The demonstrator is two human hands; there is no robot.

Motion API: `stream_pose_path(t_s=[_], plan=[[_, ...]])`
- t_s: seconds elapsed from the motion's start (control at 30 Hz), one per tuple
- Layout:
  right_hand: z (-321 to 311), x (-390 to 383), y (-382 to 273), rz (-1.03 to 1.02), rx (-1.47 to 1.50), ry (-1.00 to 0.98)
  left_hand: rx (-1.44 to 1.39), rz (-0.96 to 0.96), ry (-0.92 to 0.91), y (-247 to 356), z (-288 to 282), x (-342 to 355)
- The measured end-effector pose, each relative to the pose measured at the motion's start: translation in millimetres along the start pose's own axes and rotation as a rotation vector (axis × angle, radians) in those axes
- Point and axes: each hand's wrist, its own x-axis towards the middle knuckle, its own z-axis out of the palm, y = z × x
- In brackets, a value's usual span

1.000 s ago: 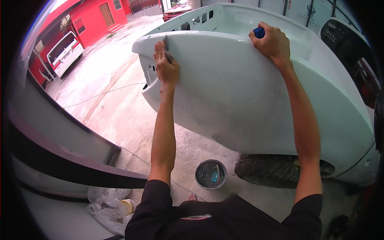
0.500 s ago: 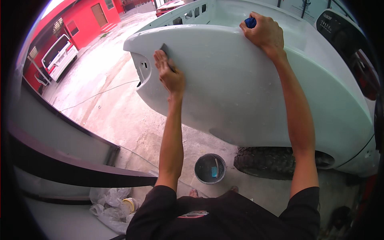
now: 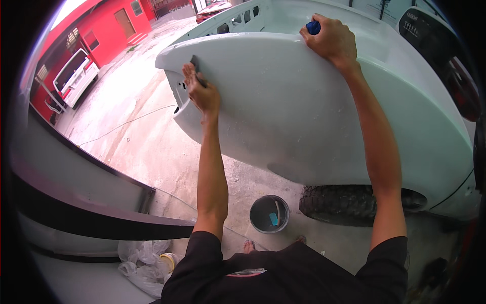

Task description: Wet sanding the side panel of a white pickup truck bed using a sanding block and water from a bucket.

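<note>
My left hand (image 3: 203, 92) lies against the side panel (image 3: 263, 96) of a white pickup bed, near its rear end. Under its fingers is a dark grey piece of sandpaper (image 3: 195, 62), pressed to the paint; the palm hides most of it. Dull, greyish patches and small specks mark the panel. Up on the bed's top edge, my right hand (image 3: 331, 40) is closed around a dark blue rounded thing (image 3: 313, 27). Only one end of that shows, so its kind is unclear.
Below the panel, a dark bucket (image 3: 269, 215) holding a light blue piece stands by the tyre (image 3: 338, 204). A grey and black panel (image 3: 101, 215) rises at my left, with plastic bags (image 3: 144, 261) beside it. A thin hose (image 3: 126, 121) crosses the concrete.
My left hand has slid leftward with the sandpaper, toward the panel's rear end. The right hand keeps its place on the top edge; the view has shifted slightly.
</note>
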Motion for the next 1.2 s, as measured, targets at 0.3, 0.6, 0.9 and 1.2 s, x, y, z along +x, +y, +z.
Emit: stream_pose_path(t_s=[0.3, 0.6, 0.9, 1.2], plan=[[-11.1, 0.7, 1.8, 0.037, -0.008, -0.055, 0.007, 0.067, -0.008, 8.7, 6.9, -39.1], [-4.8, -3.0, 1.7, 0.029, 0.045, 0.001, -0.003, 0.065, -0.018, 4.7, 5.9, -61.8], [-7.8, -3.1, 0.8, 0.03, 0.022, -0.018, 0.015, 0.051, -0.036, 14.7, 12.4, -88.0], [-5.0, -3.9, 4.0, 0.057, 0.028, -0.032, 0.064, 0.036, -0.036, 32.8, 22.6, -106.0]])
